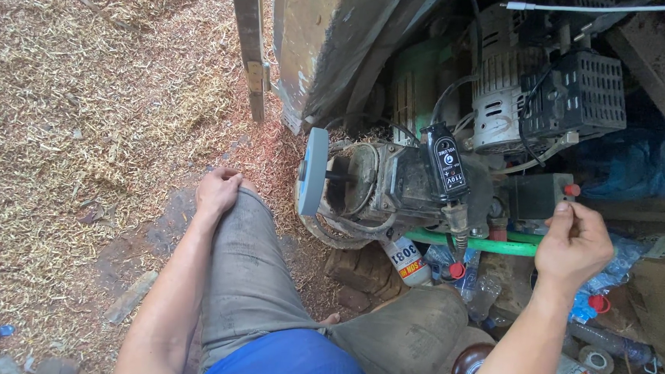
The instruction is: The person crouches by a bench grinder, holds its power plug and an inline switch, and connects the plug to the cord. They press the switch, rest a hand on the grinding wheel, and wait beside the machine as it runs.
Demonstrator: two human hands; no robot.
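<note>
My left hand (217, 191) rests closed on my left knee, holding nothing. My right hand (574, 245) is raised at the right, fingers curled, thumb tip up beside a small red button (572, 190) on a grey switch box (535, 195). In front of me sits a dirty bench grinder motor (393, 186) with a grey grinding wheel (312, 171) on its left end. A black voltage controller (446, 161) with a cable hangs over the motor.
Wood shavings (86, 106) cover the ground at the left. A green pipe (473, 244) runs under the motor. A white generator-like machine (520, 75) stands behind. Plastic bottles (409, 261), a blue bag (637, 161) and cardboard lie at the right.
</note>
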